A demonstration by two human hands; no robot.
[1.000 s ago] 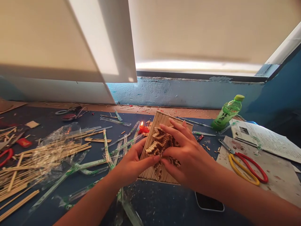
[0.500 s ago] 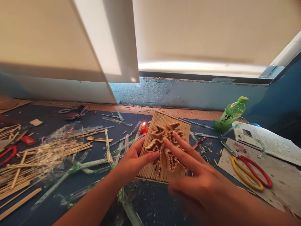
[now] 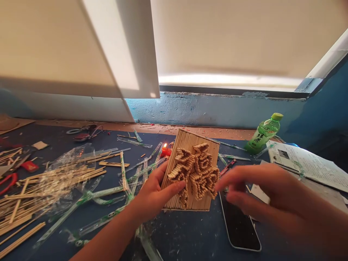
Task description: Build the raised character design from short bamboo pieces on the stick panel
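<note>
My left hand (image 3: 157, 190) holds a panel of wooden sticks (image 3: 194, 174) by its left edge, with the thumb across the front. Stepped shapes built from short cut stick pieces stand up from the panel's face, which tilts toward me. To the right of the panel, my right hand (image 3: 261, 195) is raised, slightly blurred by motion. Its fingers are loosely bent, the thumb stands apart, and nothing shows in it. Below that hand lies a dark-screened phone (image 3: 240, 228), partly covered by it. A lit red candle (image 3: 166, 150) burns just behind the panel's left edge.
Loose wooden sticks (image 3: 65, 177) and clear plastic wrappers (image 3: 108, 188) litter the left side. Red-handled scissors (image 3: 9, 183) lie far left, with darker tools (image 3: 84, 132) behind. A green tea bottle (image 3: 262, 136) and an open notebook (image 3: 304, 159) are at right.
My right hand has come off the panel's front and moved right, uncovering the shapes and the phone. It now hides the red-and-yellow-handled scissors. My left hand keeps its hold.
</note>
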